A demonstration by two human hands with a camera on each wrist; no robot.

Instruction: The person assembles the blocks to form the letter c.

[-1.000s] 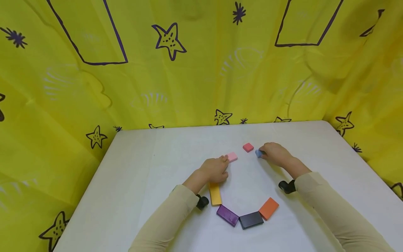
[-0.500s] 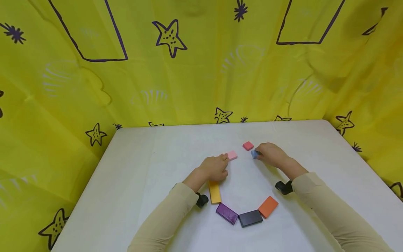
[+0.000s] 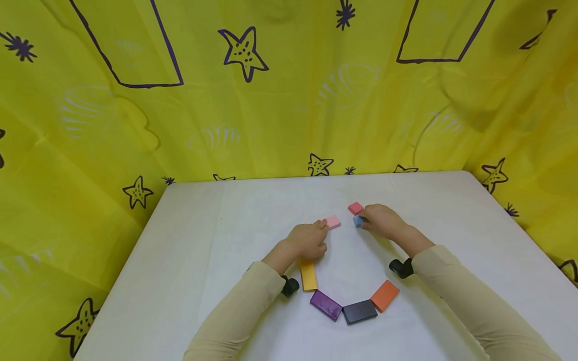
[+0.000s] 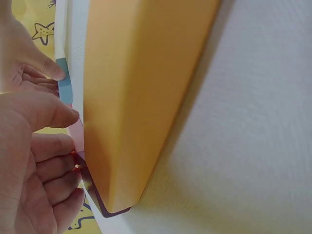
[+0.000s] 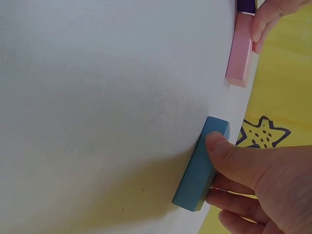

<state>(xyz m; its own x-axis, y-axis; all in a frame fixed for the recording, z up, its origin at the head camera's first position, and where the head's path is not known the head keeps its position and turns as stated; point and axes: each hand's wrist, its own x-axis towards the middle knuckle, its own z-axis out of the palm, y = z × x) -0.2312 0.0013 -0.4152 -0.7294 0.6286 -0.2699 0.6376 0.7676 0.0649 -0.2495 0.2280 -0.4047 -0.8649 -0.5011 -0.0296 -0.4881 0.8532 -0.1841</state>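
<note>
My left hand point(image 3: 308, 241) reaches over the left part of a curved row of blocks. Its fingertips touch the pink block point(image 3: 333, 222), while the thumb hangs apart from it. Below this hand, a dark purple block point(image 5: 246, 6) joins the pink one; in the head view the hand hides it. My right hand point(image 3: 384, 221) pinches a blue block point(image 5: 199, 168) between thumb and fingers, standing it on edge on the table. A gap separates the blue block from the pink one. Just behind the blue block lies a coral-red block point(image 3: 355, 208).
Nearer the person, the row continues with a yellow block point(image 3: 309, 276), a purple block point(image 3: 326, 305), a black block point(image 3: 359, 312) and an orange block point(image 3: 385, 296). They rest on a white table point(image 3: 194, 240). A yellow patterned curtain point(image 3: 289, 115) hangs behind and at both sides.
My right hand has slid the blue block to the left, nearer the pink block and in front of the coral-red one. The left hand has stayed at the pink block.
</note>
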